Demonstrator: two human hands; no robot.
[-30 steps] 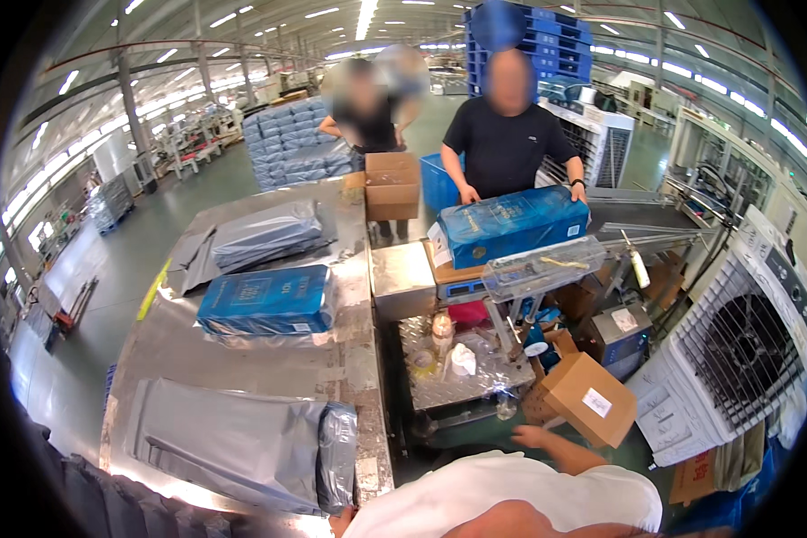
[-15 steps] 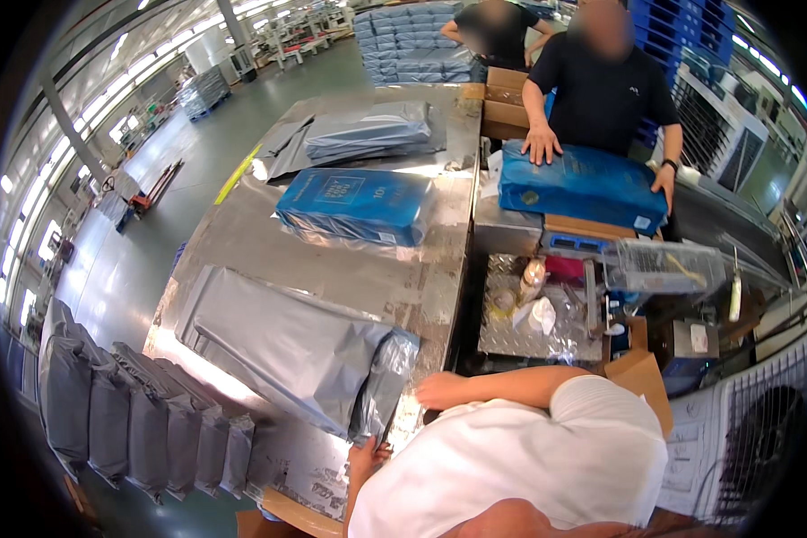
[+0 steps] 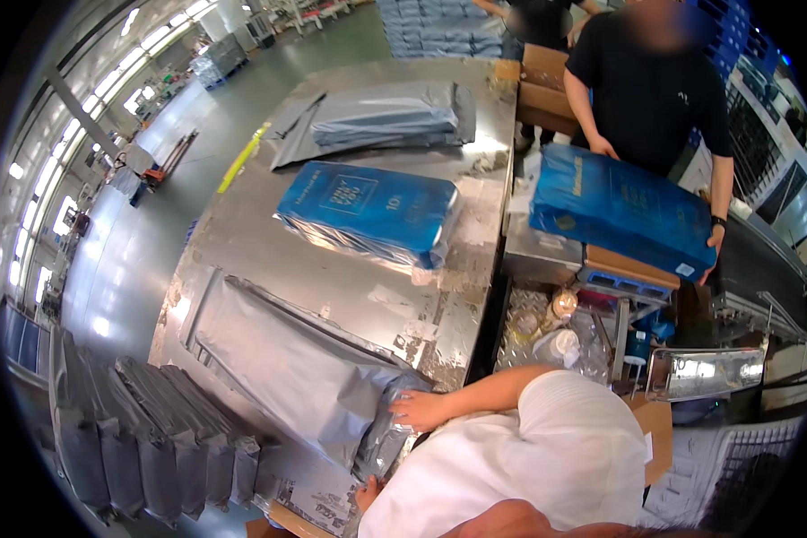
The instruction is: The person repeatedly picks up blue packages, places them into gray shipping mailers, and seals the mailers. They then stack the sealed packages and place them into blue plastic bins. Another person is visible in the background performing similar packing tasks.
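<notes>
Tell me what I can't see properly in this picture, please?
Inside of the grey bag by the right hand: head view, hidden by its opaque film.
Most of the left hand's forearm: head view, hidden by the white shirt.
Far person's head: head view, cut off by the upper edge.
Nearer co-worker's face: head view, blurred.

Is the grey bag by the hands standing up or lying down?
Lying down: the grey bag stretches along the metal table, broad side up, the right hand at its end.

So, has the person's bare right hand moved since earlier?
Yes: the right hand went left, from beyond the right edge of the grey metal table to the nearer flat grey plastic bag.
</notes>
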